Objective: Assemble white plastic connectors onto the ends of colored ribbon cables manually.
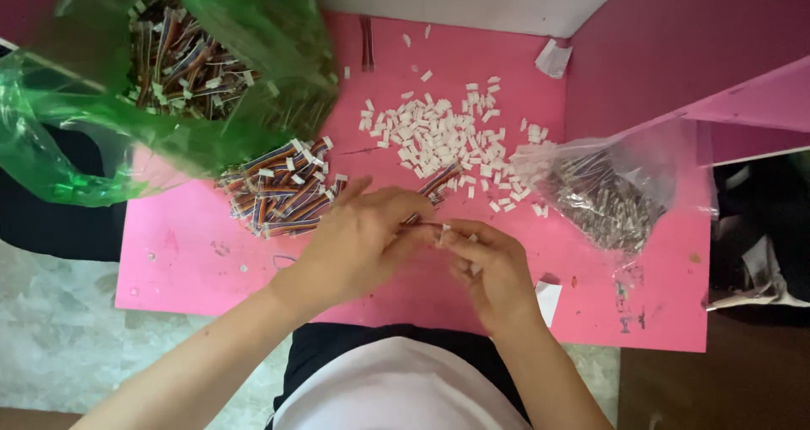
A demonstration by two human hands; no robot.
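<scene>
My left hand [363, 240] and my right hand [489, 265] meet over the near middle of a pink table [194, 253]. The left hand pinches a short multicoloured ribbon cable [439, 181] whose far end points up toward the back. My right hand's fingertips hold a small white plastic connector [445, 230] against the cable's near end. A heap of the same white connectors [439, 135] lies just behind the hands. A loose pile of multicoloured cables [283, 189] lies to the left of my left hand.
A green plastic bag [101, 135] full of cables sits at the back left. A clear plastic bag [612, 194] with dark small parts lies at the right. A pink shelf wall [675, 50] rises at the back right. White paper scraps [553, 59] lie near it.
</scene>
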